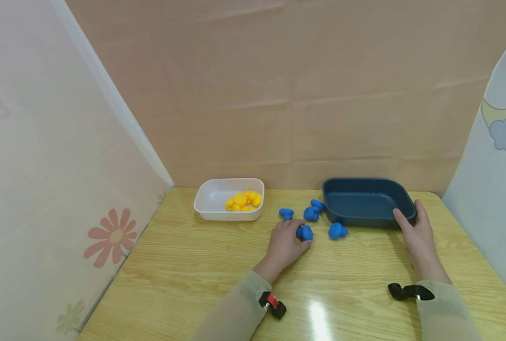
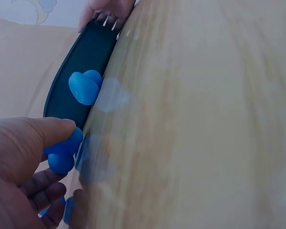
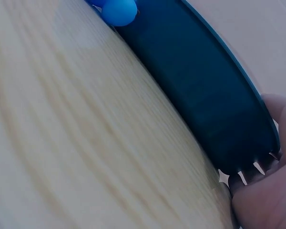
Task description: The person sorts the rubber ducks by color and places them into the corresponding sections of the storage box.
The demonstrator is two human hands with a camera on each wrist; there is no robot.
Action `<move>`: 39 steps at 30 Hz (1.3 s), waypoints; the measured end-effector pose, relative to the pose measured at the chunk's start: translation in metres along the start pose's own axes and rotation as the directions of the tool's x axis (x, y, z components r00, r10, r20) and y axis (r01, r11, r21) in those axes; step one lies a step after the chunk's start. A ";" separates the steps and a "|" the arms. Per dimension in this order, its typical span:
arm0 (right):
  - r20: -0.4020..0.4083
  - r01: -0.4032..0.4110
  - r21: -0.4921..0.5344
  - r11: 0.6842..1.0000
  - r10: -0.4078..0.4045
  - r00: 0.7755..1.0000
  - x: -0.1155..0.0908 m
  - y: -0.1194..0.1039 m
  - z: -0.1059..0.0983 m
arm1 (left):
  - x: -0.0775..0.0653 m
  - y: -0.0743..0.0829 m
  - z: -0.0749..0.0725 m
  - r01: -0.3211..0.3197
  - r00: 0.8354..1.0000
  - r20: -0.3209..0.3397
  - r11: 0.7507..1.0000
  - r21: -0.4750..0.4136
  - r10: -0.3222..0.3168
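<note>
In the head view my left hand [image 1: 284, 244] pinches a small rounded blue toy [image 1: 307, 233] between thumb and fingers, low over the table. The left wrist view shows the thumb [image 2: 57, 131] lying against this toy [image 2: 62, 162]. My right hand [image 1: 419, 241] grips the right end of a dark blue tray [image 1: 365, 221], thumb at the rim and fingers around the outside. No toys show inside this tray. Other blue toys lie near its left side: one in front [image 1: 336, 231], one by the corner [image 1: 311, 213], another farther left [image 1: 285, 212].
A white tray [image 1: 210, 215] stands at the back left, with several small yellow toys [image 1: 240, 200] in it. The wooden table [image 1: 185, 279] ends at a brown backdrop [image 1: 236, 118], and printed cloth walls flank both sides.
</note>
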State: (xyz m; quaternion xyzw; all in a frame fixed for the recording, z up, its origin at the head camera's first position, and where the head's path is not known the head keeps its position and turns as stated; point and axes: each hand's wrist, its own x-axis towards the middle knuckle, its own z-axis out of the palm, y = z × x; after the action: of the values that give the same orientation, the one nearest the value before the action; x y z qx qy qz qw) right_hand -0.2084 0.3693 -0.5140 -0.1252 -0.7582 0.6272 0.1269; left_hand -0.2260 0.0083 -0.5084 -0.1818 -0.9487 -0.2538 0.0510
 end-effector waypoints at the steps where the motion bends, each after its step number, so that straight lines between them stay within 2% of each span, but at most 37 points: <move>1: 0.000 -0.003 -0.004 1.000 0.003 1.000 0.000 0.000 0.000 | 0.000 0.000 0.000 -0.004 1.000 -0.008 1.000 -0.011 0.004; 5: -0.001 -0.012 -0.018 1.000 0.012 1.000 0.000 0.000 -0.001 | 0.001 0.001 -0.005 -0.019 0.999 -0.040 0.998 -0.057 0.017; 13: -0.002 -0.010 -0.023 1.000 0.010 1.000 -0.001 -0.002 0.001 | 0.008 0.007 -0.015 -0.003 0.997 -0.081 0.991 -0.133 -0.008; 20: -0.011 -0.004 -0.007 1.000 0.004 1.000 0.004 0.000 0.004 | 0.021 0.013 -0.023 -0.027 0.995 -0.102 0.987 -0.156 0.011; 26: -0.009 -0.007 -0.021 1.000 0.007 1.000 0.004 0.004 0.008 | 0.030 0.019 -0.027 -0.071 0.993 -0.111 0.982 -0.178 0.051; 32: 0.000 -0.001 -0.022 1.000 0.001 1.000 0.002 0.004 0.007 | 0.041 0.032 -0.023 -0.083 0.992 -0.117 0.968 -0.238 0.056; 39: 0.015 0.024 -0.009 1.000 -0.024 1.000 -0.003 0.004 0.003 | 0.058 0.051 -0.013 -0.059 0.994 -0.102 0.969 -0.241 0.035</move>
State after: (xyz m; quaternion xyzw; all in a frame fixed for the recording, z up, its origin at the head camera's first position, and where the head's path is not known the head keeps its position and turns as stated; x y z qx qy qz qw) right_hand -0.2066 0.3662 -0.5186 -0.1120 -0.7633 0.6232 0.1279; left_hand -0.2612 0.0618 -0.4626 -0.1967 -0.9021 -0.3755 0.0804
